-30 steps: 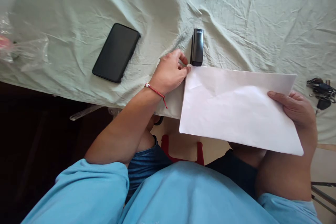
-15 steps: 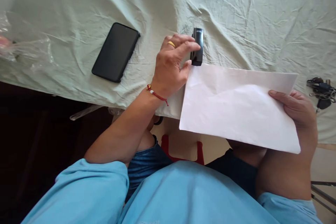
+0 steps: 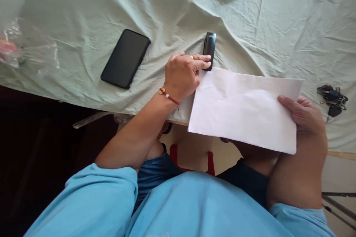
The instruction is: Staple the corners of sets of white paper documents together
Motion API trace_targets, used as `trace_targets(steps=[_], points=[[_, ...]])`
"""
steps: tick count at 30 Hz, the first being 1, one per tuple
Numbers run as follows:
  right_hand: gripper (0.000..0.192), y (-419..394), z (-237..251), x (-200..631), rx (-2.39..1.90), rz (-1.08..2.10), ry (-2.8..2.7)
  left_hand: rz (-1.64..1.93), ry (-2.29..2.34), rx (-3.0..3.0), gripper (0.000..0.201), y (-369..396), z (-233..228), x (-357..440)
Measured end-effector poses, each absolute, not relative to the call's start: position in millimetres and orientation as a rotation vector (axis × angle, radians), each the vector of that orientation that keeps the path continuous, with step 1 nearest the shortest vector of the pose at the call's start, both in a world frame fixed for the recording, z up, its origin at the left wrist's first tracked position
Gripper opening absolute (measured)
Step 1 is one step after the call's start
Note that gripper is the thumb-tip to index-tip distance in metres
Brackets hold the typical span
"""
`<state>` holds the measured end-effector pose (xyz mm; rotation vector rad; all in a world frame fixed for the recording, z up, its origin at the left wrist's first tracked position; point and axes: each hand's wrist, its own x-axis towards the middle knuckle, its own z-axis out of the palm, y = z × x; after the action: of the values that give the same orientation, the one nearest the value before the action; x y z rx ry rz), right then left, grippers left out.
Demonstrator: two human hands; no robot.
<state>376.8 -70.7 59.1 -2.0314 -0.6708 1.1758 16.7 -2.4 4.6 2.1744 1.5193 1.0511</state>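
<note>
A: Holding the white paper (image 3: 244,107), are you? Which hand has it?

B: Your right hand (image 3: 306,118) has it. The thumb lies on top at the paper's right end and the other fingers are under it, so the grip is pinching the paper.

A: And where is the paper?

B: It hangs over the near edge of the tabletop (image 3: 278,26), partly above your lap. Its far left corner touches the black stapler (image 3: 209,46).

A: What is your left hand (image 3: 182,76) doing?

B: It rests on the green cloth (image 3: 83,26), just left of the paper. The fingers are stretched out side by side, and the tips lie on the near end of the stapler. The grip is not closed around anything.

A: What else do you have there?

B: A black phone (image 3: 125,58) lies face up, left of your left hand. Some keys (image 3: 332,98) lie at the far right. A clear plastic bag (image 3: 25,50) sits at the left edge.
</note>
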Motion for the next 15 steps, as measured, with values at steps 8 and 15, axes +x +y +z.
trace_targets(steps=[8,15], points=[[0.071,-75,52,384,-1.937,1.098,-0.729,1.198,1.344,1.838,0.039,-6,10,14],[0.063,-76,52,386,-1.835,0.996,-0.766,1.192,1.396,1.488,0.024,-8,24,2]])
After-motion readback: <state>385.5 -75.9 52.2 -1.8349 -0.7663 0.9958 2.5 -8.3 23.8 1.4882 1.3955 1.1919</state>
